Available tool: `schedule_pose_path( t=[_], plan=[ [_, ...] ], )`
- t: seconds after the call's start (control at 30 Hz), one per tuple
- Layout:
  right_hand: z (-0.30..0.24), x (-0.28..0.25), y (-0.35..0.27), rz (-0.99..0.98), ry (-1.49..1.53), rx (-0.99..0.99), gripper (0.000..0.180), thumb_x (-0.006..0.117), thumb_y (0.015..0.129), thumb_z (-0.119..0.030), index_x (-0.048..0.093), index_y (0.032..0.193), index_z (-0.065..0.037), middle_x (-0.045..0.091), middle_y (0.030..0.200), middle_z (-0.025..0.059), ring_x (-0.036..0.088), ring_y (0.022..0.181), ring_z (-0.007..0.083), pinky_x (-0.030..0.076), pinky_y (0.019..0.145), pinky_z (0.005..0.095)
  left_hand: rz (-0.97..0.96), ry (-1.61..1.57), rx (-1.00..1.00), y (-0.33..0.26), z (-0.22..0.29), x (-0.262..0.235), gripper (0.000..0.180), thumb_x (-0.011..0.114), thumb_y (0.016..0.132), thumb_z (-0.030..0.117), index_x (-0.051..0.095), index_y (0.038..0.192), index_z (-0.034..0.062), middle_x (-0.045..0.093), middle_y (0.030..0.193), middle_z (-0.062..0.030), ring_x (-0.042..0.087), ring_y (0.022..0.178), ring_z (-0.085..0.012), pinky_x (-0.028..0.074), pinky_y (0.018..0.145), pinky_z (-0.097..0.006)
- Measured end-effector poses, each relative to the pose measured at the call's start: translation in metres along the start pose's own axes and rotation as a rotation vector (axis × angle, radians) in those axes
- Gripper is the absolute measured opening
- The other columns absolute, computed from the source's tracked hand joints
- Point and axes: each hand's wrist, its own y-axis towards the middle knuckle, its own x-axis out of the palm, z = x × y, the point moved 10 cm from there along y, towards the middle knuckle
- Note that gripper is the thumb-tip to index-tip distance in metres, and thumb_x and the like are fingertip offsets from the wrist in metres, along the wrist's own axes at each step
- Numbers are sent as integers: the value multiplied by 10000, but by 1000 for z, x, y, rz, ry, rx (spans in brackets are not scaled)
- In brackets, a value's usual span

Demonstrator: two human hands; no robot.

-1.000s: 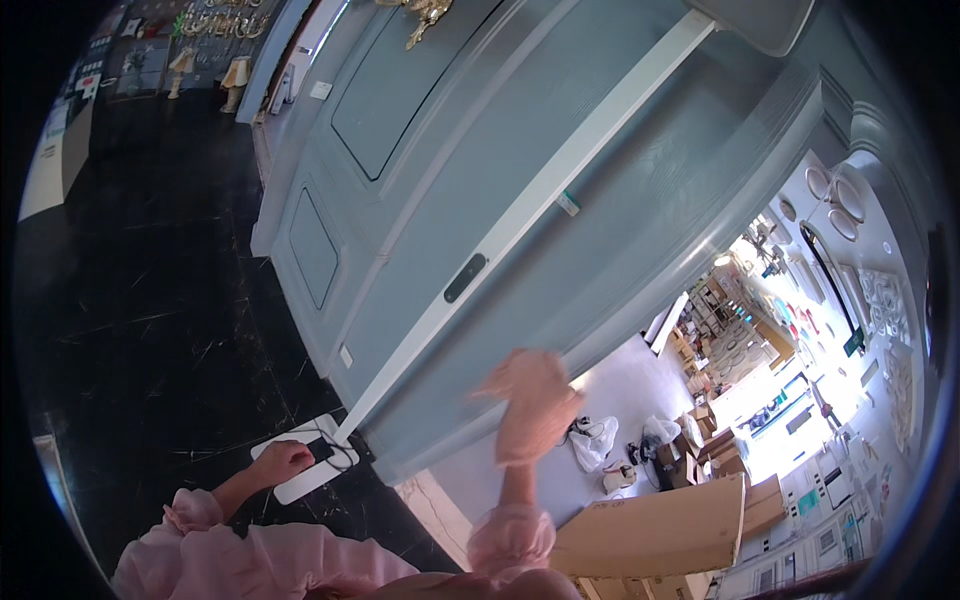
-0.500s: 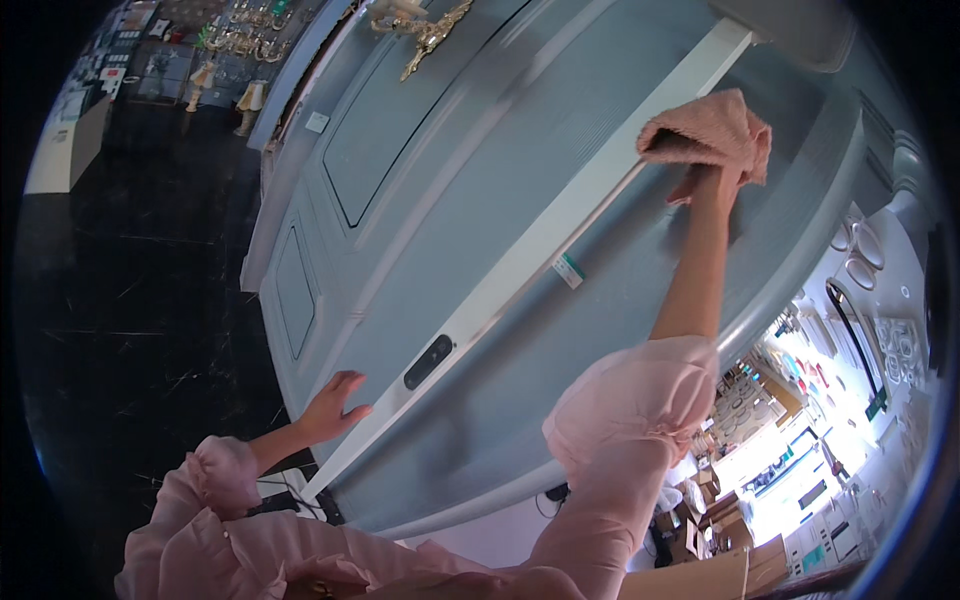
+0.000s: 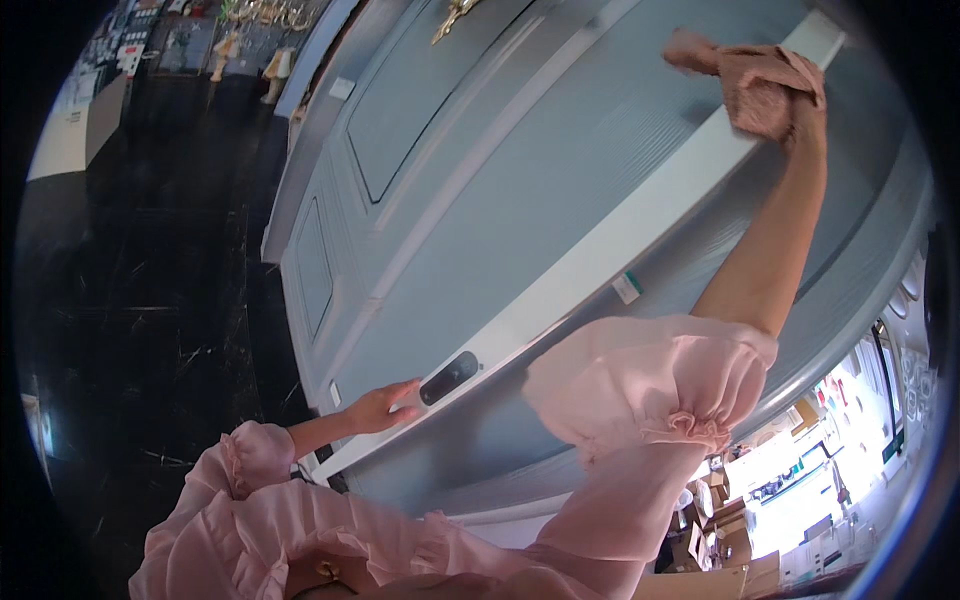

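Note:
A long white bar [image 3: 610,250] runs aslant in front of a grey-blue panelled surface [image 3: 480,190], from the lower left up to the upper right. Near the bar's upper end, my right hand [image 3: 800,112] grips a brownish-pink cloth [image 3: 765,85] pressed against it. The cloth covers most of those fingers, and one loose end flaps out to the left. Lower down, my left hand [image 3: 380,408] rests at the bar with its fingers stretched out and nothing held. Its fingertips lie beside a dark oval panel [image 3: 450,378] set in the bar.
A small white and green tag [image 3: 627,288] hangs by the bar's lower edge. Dark glossy floor [image 3: 170,330] spreads to the left, with a white counter [image 3: 75,130] and lamps [image 3: 280,65] beyond. Cardboard boxes [image 3: 735,535] stand at the lower right.
My right hand has carried the cloth up and right, onto the bar's upper part. My left hand has moved right, up to the bar by the oval panel. The view has shifted slightly.

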Motion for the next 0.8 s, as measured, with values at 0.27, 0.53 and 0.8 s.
schedule_pose_path(
  t=[0.27,0.53,0.8],
  plan=[
    [6,-3,-112,100,384,-73,459,574,799,-299,458,1215,-142,516,1148,93,524,1021,243,500,765,389,170,-14,-94,-20,-25,-10,504,586,851,255,417,1265,21,489,1213,-185,535,1074,-309,433,896,-363],
    [27,38,-321,-194,841,141,487,583,790,-291,442,1229,-134,508,1161,103,517,1032,245,499,778,394,274,-167,-341,-93,-88,-25,395,602,836,181,502,1180,14,535,1131,-176,602,984,-256,477,805,-336],
    [5,77,-532,-691,1205,495,516,593,781,-284,425,1242,-126,499,1174,112,510,1043,248,498,790,399,325,-156,-556,-166,-117,-43,314,588,841,62,526,1146,23,582,1052,-91,610,915,-170,490,774,-272]
  ],
)
